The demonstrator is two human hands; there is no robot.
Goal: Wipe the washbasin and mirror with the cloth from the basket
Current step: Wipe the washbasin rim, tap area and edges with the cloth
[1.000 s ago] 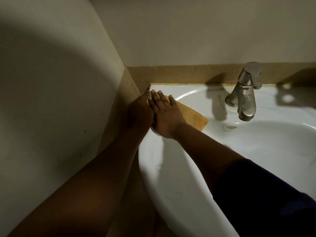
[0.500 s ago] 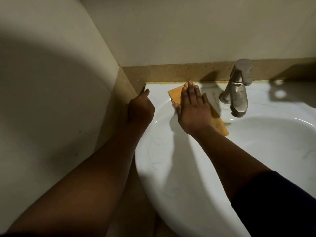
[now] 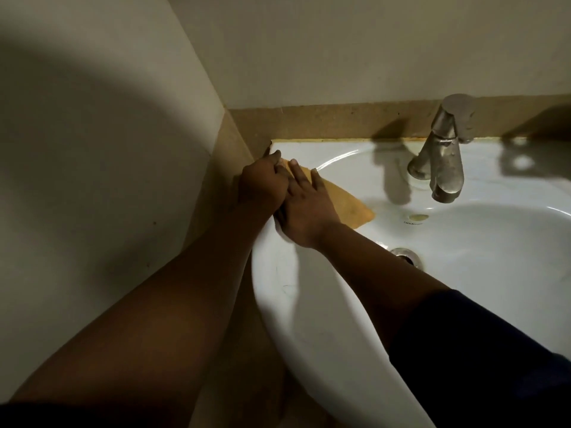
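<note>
The place was a bathroom, most likely in a home, dimly lit. A white ceramic washbasin (image 3: 324,335) with a rounded front filled the lower right of the head view, set tight into a corner where two plain pale walls (image 3: 108,149) met. A brown stone-like band (image 3: 324,122) ran along the walls just above the basin's back edge, with a yellowed sealing line where the two joined. A dull metal single-lever tap (image 3: 445,152) stood on the basin's rear ledge, and a round metal drain (image 3: 406,256) sat in the bowl below it. A small overflow slot (image 3: 418,217) showed under the spout.
</note>
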